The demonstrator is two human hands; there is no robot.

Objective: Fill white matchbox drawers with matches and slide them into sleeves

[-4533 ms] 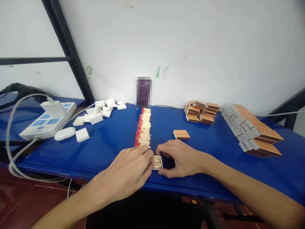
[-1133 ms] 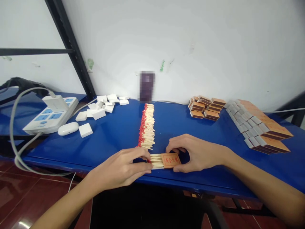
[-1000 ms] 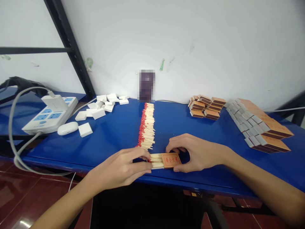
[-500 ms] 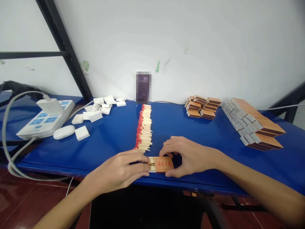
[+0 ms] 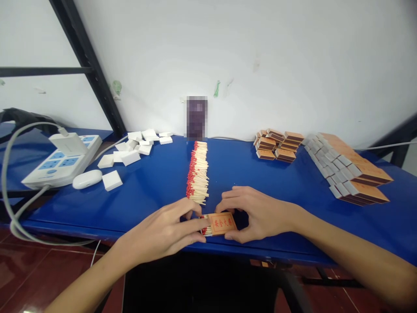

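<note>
At the table's front edge lies a matchbox (image 5: 223, 223) with an orange cover and red lettering. Its inner tray juts out of the cover's left end, and red-headed matches (image 5: 207, 229) show inside. My left hand (image 5: 167, 228) is closed on that tray end, index finger over the matches, thumb at the near side. Around the cover's right part my right hand (image 5: 257, 213) curls, fingers on the far side and thumb on the near side. Just beyond the box, a long row of loose matches (image 5: 199, 174) runs toward the wall, heads to the left.
White empty-looking trays (image 5: 130, 157) lie scattered at back left, beside a white rounded case (image 5: 87, 179) and a power strip (image 5: 61, 163). Matchboxes (image 5: 266, 144) are piled at back right, with a larger stack (image 5: 361, 163) farther right. A blurred dark object (image 5: 196, 117) leans on the wall.
The tray has slid rightward, deeper into the cover. Red match heads now show at the opening, where pale sticks showed before. My left hand's fingers have shifted; my right hand stays nearly in place.
</note>
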